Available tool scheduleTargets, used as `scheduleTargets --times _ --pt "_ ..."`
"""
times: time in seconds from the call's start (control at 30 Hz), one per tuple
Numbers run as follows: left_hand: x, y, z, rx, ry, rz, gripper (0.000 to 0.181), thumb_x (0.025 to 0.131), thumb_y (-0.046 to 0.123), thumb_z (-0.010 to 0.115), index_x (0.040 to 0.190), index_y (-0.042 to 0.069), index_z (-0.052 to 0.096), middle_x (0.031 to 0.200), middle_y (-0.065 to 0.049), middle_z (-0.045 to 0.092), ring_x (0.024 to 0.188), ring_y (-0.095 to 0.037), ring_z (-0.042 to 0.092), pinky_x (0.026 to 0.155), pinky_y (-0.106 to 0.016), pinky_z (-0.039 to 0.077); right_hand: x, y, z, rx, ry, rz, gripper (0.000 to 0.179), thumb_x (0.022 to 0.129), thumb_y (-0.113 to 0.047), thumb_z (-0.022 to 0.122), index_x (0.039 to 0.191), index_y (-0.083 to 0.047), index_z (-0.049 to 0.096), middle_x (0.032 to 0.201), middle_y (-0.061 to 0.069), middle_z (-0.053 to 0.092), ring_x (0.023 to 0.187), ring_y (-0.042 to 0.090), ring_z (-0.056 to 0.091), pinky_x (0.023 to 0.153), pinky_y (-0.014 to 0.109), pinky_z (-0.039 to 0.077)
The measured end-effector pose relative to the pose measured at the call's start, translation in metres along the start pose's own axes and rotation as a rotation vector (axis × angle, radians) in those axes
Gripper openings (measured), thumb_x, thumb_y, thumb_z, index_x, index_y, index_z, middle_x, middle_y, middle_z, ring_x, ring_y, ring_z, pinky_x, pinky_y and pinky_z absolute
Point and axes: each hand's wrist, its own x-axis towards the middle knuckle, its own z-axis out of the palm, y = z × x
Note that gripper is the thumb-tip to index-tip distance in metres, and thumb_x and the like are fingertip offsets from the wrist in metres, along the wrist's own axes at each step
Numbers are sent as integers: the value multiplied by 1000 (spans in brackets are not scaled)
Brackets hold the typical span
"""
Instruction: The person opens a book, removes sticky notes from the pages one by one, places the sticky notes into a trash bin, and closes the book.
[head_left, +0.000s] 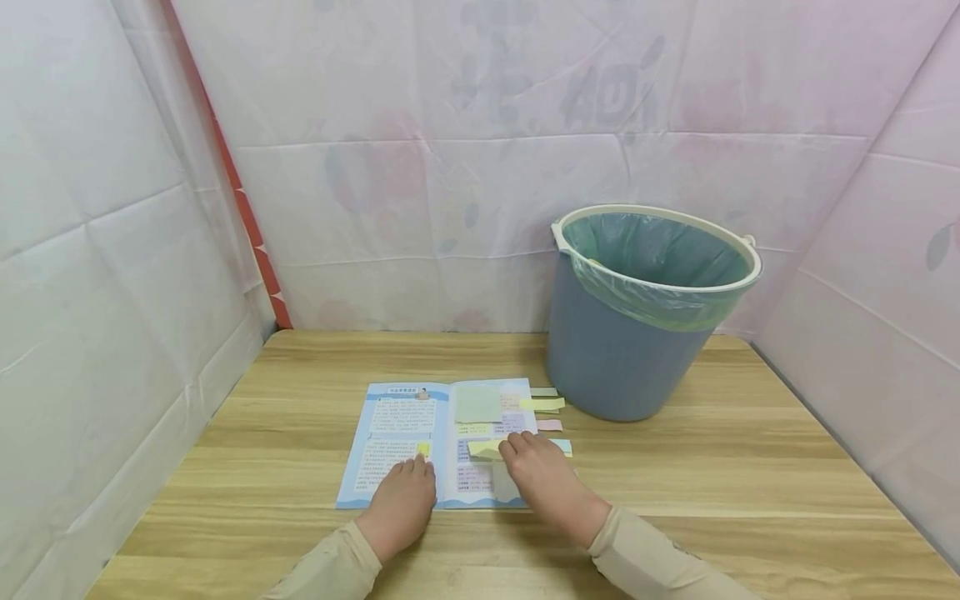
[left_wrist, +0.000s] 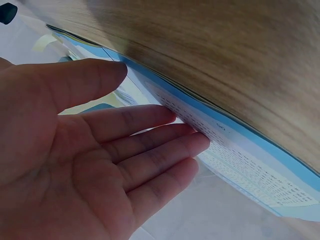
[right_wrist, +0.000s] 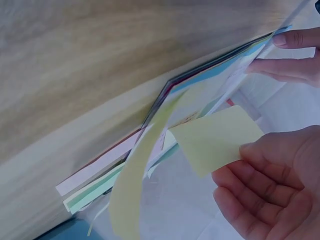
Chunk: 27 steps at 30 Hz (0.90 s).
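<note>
Nearest the camera, two beige sleeves reach onto the wooden desk [head_left: 675,467]. The left hand [head_left: 400,504] lies flat on the left page of an open booklet [head_left: 390,442], its fingers straight and together, so its grip is wide and holds nothing; its fingertips end just below a small yellow tab [head_left: 423,448] stuck on that page. The right hand [head_left: 543,479] rests on the lower right page, and its grip pinches the edge of a pale yellow sticky note [head_left: 483,449], which lifts off the paper. Above it a larger pale green note [head_left: 477,403] lies flat on the same page. Coloured strip tabs [head_left: 543,404] stick out past the booklet's right edge. Right of these, near the desk's back edge, stands a blue bucket [head_left: 615,358] lined with a green bag [head_left: 660,250].
</note>
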Motion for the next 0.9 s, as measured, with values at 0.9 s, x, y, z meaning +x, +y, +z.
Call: scheduleTargets --times 0.9 --pt "0 0 1 -15 23 -7 36 83 17 72 106 -11 66 108 -24 65 97 -32 65 86 -39 53 -7 13 -3 -5 154 66 30 67 17 71 71 -3 48 64 5 46 56 15 47 48 25 40"
